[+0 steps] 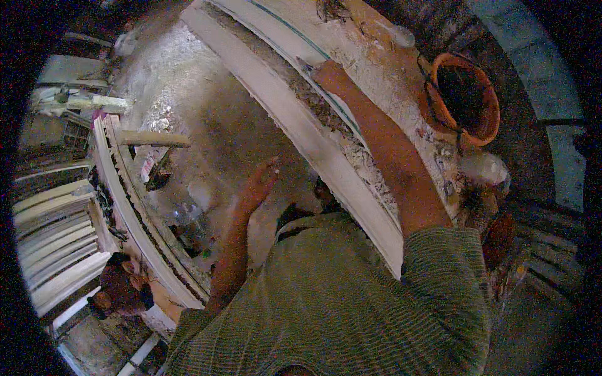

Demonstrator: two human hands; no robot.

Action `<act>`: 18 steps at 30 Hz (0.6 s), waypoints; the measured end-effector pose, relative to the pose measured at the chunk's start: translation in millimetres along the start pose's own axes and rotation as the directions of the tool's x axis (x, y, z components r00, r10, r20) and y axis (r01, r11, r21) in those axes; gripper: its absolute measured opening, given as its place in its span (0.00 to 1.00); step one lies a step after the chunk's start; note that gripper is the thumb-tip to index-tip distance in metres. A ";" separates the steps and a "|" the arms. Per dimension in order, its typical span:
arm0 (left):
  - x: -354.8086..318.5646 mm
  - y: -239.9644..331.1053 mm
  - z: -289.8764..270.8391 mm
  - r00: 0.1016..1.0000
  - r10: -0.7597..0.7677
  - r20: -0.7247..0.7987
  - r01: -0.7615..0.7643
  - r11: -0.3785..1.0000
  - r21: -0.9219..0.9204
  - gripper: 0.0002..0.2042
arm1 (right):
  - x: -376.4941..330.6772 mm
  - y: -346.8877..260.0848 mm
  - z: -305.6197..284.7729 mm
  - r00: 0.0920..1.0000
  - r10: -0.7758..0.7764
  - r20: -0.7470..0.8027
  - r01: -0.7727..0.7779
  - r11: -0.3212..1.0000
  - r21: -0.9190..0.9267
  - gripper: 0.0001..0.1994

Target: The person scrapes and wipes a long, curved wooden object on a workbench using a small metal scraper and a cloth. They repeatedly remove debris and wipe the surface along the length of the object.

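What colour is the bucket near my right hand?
Orange, with a dark inside; the bucket shows best in the head view.

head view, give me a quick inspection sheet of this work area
surface: long pale moulded strip runs diagonally over a dusty floor, with crumbly debris along its channel
job's things: small blade-like tool at the tip of the right hand, on the strip; exact kind unclear
clutter: orange bucket to the right; second curved moulding to the left; stacked pale strips beyond it
grippers: right hand stretched forward, closed on the tool; left hand open, fingers extended, holding nothing, over the floor
cables: nothing seen
surroundings: dim, dusty workshop; edges too dark to read
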State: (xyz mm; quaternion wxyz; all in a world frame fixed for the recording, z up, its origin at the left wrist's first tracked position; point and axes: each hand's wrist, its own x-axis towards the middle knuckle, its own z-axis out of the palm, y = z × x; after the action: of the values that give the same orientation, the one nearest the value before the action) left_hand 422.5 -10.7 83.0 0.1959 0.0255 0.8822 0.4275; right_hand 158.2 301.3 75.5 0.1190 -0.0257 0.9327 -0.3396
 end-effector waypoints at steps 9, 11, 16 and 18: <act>8.3 -37.6 -54.3 0.969 -0.246 0.037 0.248 0.942 -0.226 0.19 | -326.6 41.7 -21.5 0.967 0.219 0.128 -0.193 0.963 -0.185 0.21; 22.1 -31.1 -57.3 0.983 -0.183 0.028 0.185 0.968 -0.167 0.18 | -361.6 40.4 -16.7 0.972 0.229 -0.047 -0.232 0.967 -0.106 0.25; 90.9 15.2 -54.2 0.991 -0.036 0.125 0.045 0.997 -0.066 0.17 | -308.6 17.9 22.6 0.902 0.351 -0.253 -0.381 0.921 -0.081 0.25; 123.5 31.5 -56.8 0.984 0.120 0.132 -0.103 0.987 -0.126 0.16 | -283.8 10.0 25.9 0.893 0.311 -0.326 -0.325 0.946 0.012 0.24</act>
State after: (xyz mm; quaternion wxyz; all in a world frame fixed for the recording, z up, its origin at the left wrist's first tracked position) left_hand 283.9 -6.8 98.7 0.2338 0.0930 0.8366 0.4866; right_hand 440.1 329.2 108.0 0.0175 0.1806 0.9380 -0.2953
